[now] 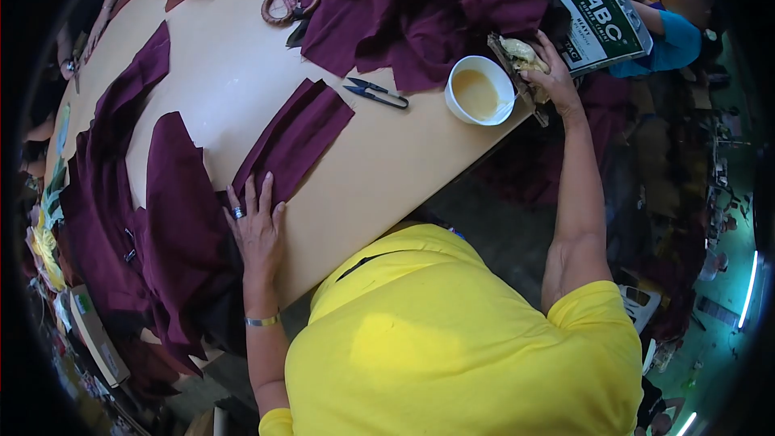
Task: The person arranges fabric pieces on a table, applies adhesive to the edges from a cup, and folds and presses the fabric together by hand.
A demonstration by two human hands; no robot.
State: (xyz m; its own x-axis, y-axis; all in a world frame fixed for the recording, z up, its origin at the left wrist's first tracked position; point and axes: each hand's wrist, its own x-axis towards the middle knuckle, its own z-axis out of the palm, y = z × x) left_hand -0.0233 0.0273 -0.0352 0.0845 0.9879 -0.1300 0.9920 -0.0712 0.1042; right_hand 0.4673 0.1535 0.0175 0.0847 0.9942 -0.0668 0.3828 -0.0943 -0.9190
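Note:
My left hand [259,224] lies flat with fingers spread on the near end of a folded maroon fabric strip [303,133]. A ring and a bracelet show on it. At the table's right corner, my right hand [555,79] has its fingers curled at a pale yellowish, crusted lump [523,55] with a brown, stick-like edge. What exactly the fingers hold I cannot tell. Just left of it stands a white tub [479,90] with cloudy tan liquid. Black thread snips [377,94] lie on the table between the strip and the tub.
A green and white rubber cement can [604,20] stands behind my right hand. Maroon cloth [412,20] is heaped at the back beside brown-handled scissors [289,2]. More maroon pieces [182,186] drape over the left edge. Other people sit at the far left and right.

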